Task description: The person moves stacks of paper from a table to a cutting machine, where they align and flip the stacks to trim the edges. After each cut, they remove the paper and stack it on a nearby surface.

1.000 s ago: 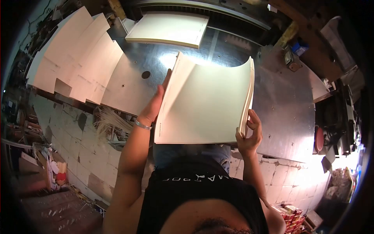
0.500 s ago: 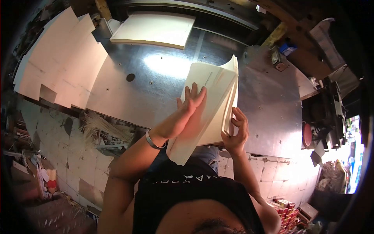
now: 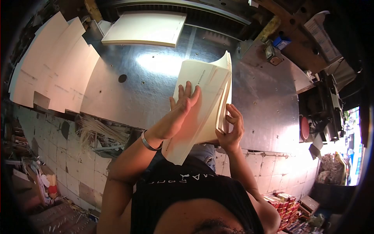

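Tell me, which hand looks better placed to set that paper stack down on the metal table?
Probably the right hand: it grips the paper stack at its edge, while the left hand only lies flat on its face.

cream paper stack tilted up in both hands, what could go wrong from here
The thick cream paper stack stands tilted above the shiny metal table, with the left hand only flat against its face, so sheets could slide loose. The right hand pinches just the fanned lower edge, so the stack may splay or sag, and fingers risk paper cuts.
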A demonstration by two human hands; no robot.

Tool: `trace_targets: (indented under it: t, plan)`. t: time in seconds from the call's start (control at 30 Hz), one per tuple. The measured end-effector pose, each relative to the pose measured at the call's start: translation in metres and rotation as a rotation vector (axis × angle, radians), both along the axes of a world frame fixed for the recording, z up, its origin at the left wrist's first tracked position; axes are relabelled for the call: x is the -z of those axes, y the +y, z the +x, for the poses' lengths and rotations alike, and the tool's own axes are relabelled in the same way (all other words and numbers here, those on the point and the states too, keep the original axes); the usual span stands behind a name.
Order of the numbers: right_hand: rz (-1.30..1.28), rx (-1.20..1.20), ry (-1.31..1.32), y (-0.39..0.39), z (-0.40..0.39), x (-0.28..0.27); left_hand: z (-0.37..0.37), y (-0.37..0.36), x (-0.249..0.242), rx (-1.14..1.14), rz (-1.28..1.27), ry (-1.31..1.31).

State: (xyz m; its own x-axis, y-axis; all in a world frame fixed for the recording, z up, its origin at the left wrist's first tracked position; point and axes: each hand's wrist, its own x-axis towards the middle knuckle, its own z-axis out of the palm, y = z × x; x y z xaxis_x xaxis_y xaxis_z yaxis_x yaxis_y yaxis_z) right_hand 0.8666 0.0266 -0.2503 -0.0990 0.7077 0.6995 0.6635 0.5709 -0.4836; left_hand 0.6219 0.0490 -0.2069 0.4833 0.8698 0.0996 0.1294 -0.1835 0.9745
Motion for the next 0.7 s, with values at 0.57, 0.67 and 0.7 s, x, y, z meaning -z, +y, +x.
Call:
trace_targets:
  t: [0.57,0.67,0.7]
  plan:
    - [-0.34,0.055,0.973,0.003,0.029,0.029,-0.039,-0.009,-0.001,-0.121,-0.177,-0.519]
    - [-0.421,0.014,1.036,0.007,0.03,0.014,-0.042,-0.011,0.008,-0.163,-0.122,-0.624]
    - [-0.5,0.015,1.065,0.007,0.03,0.006,-0.044,-0.012,0.005,-0.223,-0.094,-0.651]
